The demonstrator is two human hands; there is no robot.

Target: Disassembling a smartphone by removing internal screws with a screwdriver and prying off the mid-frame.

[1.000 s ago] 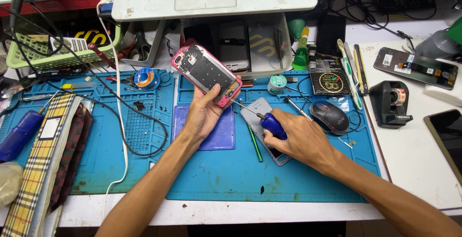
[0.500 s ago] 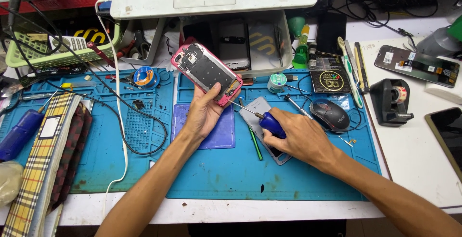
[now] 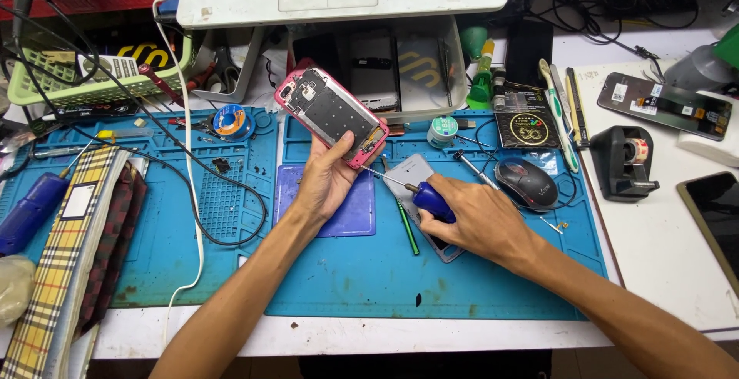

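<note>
One view only, the head camera, looking down on the worktop [image 3: 677,271]. I see my left hand [image 3: 331,179] closed around the lower end of a pink-framed phone [image 3: 329,113] with its back cover off, held tilted above the blue mat [image 3: 362,279], its inner plate facing up. My right hand [image 3: 481,221] is wrapped around the blue handle of a screwdriver [image 3: 431,200]; its thin shaft points left and its tip meets the phone's lower edge near my left thumb. Under the right hand lies a grey back cover [image 3: 416,175], flat on the mat, with a green pen-like tool [image 3: 406,225] just beside it. A black mouse [image 3: 527,183] sits just right of my right hand, a small round tin [image 3: 443,129] above it, and a black tape dispenser [image 3: 627,162] well apart on the white part of the worktop.

Compared with half a second ago, I find almost no change: both hands hold the same things in the same places, the phone keeps its tilt, and the screwdriver tip stays at the same edge. The surrounding items have not shifted.
</note>
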